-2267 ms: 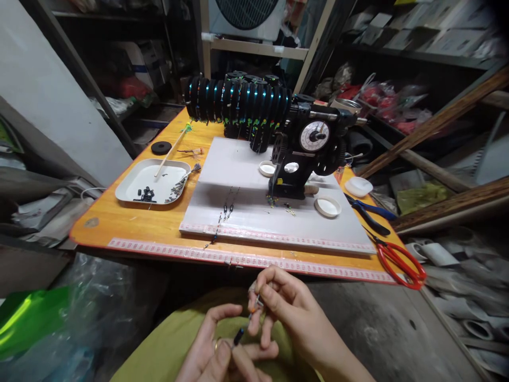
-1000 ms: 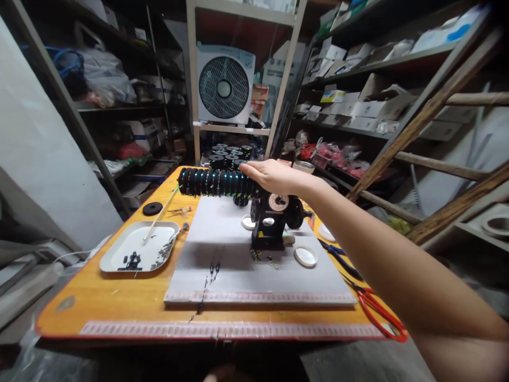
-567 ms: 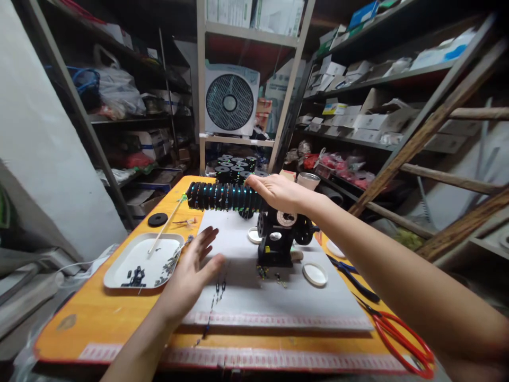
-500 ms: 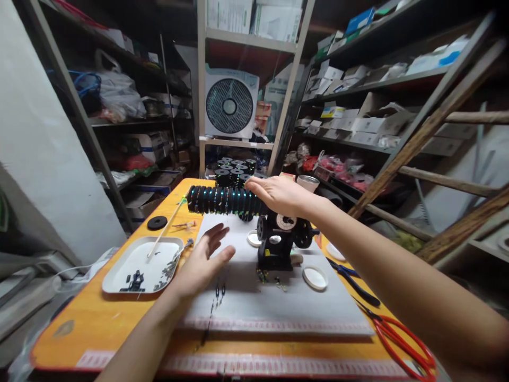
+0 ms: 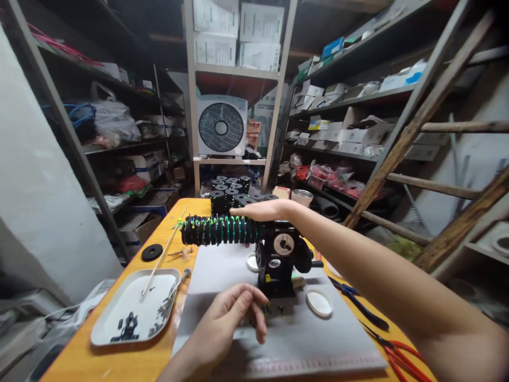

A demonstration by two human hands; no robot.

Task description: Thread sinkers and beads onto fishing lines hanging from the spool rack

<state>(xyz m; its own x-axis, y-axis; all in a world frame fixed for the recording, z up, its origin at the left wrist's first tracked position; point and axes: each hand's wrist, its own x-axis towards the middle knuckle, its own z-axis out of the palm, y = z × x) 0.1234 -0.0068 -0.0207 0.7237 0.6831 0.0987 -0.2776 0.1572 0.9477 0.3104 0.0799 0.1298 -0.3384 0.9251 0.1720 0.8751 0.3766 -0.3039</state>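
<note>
A black hand-cranked winding machine (image 5: pixel 278 260) stands on a white board (image 5: pixel 207 276), with a row of black ring-shaped spools (image 5: pixel 217 231) wound with green thread reaching out to its left. My right hand (image 5: pixel 262 210) lies flat along the top of the row near the machine, its fingers stretched out. In front of the machine's base, my left hand (image 5: pixel 234 313) hovers low over the board with loosely curled fingers and nothing visible in them. Small loose parts (image 5: pixel 281 309) lie beside its fingertips; some are hidden behind it.
To the left sit a white tray (image 5: pixel 97 323) of small dark parts, a thin stick (image 5: pixel 163 254) and a black ring (image 5: pixel 151 252). A white lid (image 5: pixel 319 303), pliers (image 5: pixel 363 307) and red-handled scissors (image 5: pixel 397 355) lie right. More black spools (image 5: pixel 226 193) stand behind.
My left hand has moved right and toward the machine's base, its fingers curling. My right hand stays on the spool row, which has turned and shows more green. The view has tilted up.
</note>
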